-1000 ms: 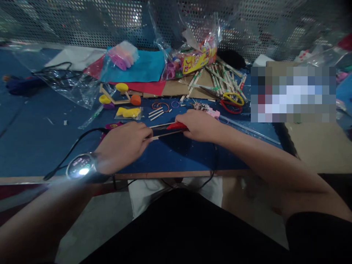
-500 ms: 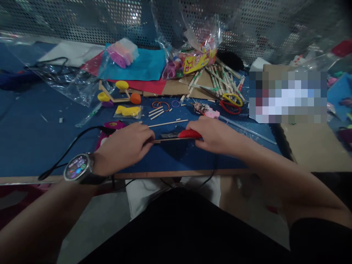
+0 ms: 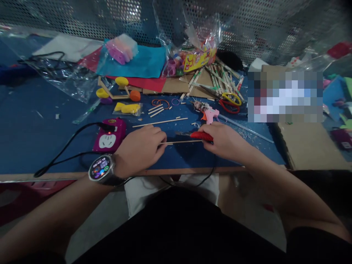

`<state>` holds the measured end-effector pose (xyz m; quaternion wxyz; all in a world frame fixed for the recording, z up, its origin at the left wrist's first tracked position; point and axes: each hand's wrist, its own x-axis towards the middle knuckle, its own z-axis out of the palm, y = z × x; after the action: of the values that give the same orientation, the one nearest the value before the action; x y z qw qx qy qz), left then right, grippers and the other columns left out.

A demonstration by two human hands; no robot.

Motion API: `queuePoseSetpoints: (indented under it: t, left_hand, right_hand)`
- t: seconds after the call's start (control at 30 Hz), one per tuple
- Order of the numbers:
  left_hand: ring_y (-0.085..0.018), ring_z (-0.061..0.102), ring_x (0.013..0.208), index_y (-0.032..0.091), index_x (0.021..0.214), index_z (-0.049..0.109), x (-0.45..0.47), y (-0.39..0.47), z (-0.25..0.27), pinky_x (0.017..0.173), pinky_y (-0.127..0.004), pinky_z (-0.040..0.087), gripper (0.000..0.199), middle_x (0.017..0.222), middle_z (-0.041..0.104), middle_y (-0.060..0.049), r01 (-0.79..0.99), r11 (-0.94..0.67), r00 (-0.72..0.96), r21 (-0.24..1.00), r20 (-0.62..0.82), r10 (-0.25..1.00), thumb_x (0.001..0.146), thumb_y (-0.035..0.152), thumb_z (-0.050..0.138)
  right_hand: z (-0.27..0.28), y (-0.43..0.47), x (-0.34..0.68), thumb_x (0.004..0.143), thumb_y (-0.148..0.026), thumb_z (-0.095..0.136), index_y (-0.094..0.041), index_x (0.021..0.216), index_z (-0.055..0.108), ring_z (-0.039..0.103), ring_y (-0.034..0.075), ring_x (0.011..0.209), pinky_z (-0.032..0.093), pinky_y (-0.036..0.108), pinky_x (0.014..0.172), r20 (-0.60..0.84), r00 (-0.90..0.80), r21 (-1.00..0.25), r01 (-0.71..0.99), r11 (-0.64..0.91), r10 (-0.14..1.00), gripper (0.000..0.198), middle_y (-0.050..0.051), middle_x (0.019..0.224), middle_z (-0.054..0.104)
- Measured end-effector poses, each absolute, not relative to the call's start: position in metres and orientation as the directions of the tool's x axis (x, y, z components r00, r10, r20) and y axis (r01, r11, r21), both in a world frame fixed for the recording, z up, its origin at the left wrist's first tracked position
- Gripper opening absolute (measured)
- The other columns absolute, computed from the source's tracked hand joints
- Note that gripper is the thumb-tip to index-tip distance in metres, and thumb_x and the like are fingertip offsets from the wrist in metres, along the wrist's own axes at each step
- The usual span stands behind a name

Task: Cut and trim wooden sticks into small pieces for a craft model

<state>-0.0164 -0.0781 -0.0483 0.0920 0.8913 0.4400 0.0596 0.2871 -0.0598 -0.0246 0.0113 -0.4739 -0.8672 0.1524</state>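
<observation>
The thin stick [image 3: 183, 142] runs from the left hand [image 3: 144, 148], which pinches it, to the right hand [image 3: 225, 141], wrapped around the handle of a red cutter [image 3: 201, 136].

We've got one head-worn cam, aimed forward and down past the black shirt [image 3: 176, 227]. We're close over the blue tabletop [image 3: 33, 139], mesh panel [image 3: 96, 14] up top.
</observation>
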Motion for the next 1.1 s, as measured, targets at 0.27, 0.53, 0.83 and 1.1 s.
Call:
queuePoseSetpoints:
  t: [0.27, 0.53, 0.83, 1.1]
  left_hand:
    - [-0.025, 0.07, 0.093, 0.023, 0.11, 0.072, -0.042, -0.087, -0.037, 0.084, -0.039, 0.056, 0.027, 0.105, 0.077, -0.007, 0.75, -0.432, 0.46, 0.5, 0.074, 0.885, 0.102, 0.048, 0.064]
    - [-0.012, 0.065, 0.075, 0.022, 0.098, 0.068, -0.047, -0.091, -0.024, 0.067, -0.023, 0.053, 0.03, 0.088, 0.071, 0.0, 0.464, -0.049, 0.404, 0.884, -0.162, 0.9, 0.093, 0.049, 0.079]
    - [-0.008, 0.051, 0.075, 0.02, 0.093, 0.07, -0.045, -0.097, -0.032, 0.066, -0.017, 0.046, 0.03, 0.085, 0.058, 0.002, 0.038, 0.284, 0.499, 0.958, -0.264, 0.825, 0.091, 0.043, 0.09]
    - [-0.01, 0.05, 0.072, 0.018, 0.085, 0.065, -0.037, -0.1, -0.03, 0.064, -0.019, 0.046, 0.035, 0.08, 0.053, 0.0, -0.134, 0.358, 0.54, 0.924, -0.235, 0.808, 0.097, 0.046, 0.084]
  right_hand:
    - [-0.021, -0.055, 0.279, 0.094, -0.02, 0.068, -0.02, 0.117, 0.072, 0.063, 0.027, 0.097, 0.042, 0.035, 0.083, -0.123, -0.591, -0.264, 0.794, 0.547, 0.797, 0.024, 0.01, 0.106, 0.073]
    - [-0.025, -0.053, 0.27, 0.096, -0.018, 0.066, -0.019, 0.118, 0.071, 0.064, 0.029, 0.105, 0.043, 0.037, 0.087, -0.118, -0.593, -0.217, 0.798, 0.562, 0.797, 0.022, 0.013, 0.113, 0.075]
    - [-0.029, -0.045, 0.255, 0.1, -0.023, 0.067, -0.02, 0.115, 0.071, 0.062, 0.027, 0.098, 0.039, 0.036, 0.081, -0.069, -0.647, -0.252, 0.748, 0.615, 0.759, 0.016, 0.01, 0.106, 0.075]
    - [-0.036, -0.032, 0.249, 0.098, -0.025, 0.071, -0.019, 0.118, 0.071, 0.064, 0.029, 0.104, 0.043, 0.037, 0.089, 0.043, -0.708, -0.331, 0.656, 0.678, 0.705, 0.021, 0.011, 0.11, 0.076]
